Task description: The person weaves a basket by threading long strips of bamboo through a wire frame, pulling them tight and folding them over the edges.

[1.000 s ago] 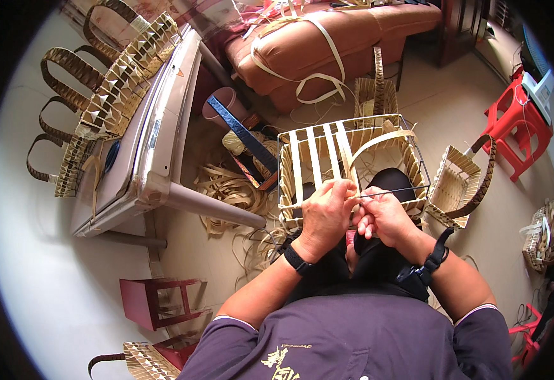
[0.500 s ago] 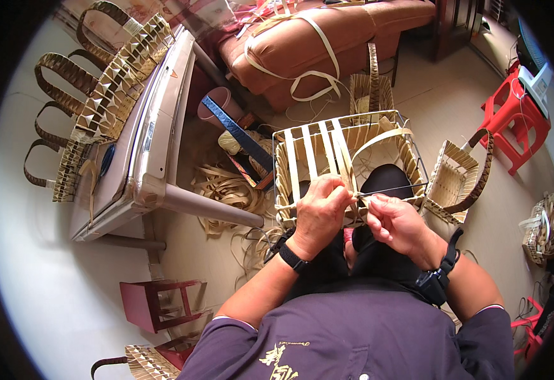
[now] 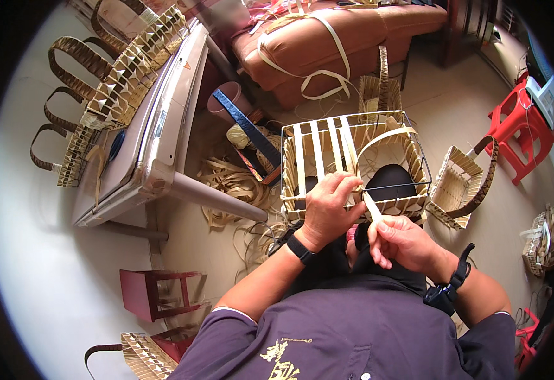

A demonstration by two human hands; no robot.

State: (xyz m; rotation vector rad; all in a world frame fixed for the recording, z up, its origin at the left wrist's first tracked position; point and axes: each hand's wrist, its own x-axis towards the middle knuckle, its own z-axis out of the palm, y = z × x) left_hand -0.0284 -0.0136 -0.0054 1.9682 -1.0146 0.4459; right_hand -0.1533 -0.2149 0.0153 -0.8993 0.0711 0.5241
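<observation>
A woven basket with a dark wire frame rests across my knees. Several pale flat strips run front to back over the left part of its top, and another strip curves loosely toward the far right corner. My left hand is closed at the near wire edge, its fingers pinching where a strip passes round the wire. From that spot the strip's free end slants toward me, and my right hand grips it between thumb and forefinger, the other fingers curled. My left fingers partly hide the wrap.
A heap of loose strips lies on the floor to the left, near a table leg. Handled baskets stand right and beyond. More baskets line the table. A red stool stands far right.
My right hand has drawn back toward me and slightly right, pulling out a longer length of strip. My left hand stays at the near wire edge. The view has shifted slightly.
</observation>
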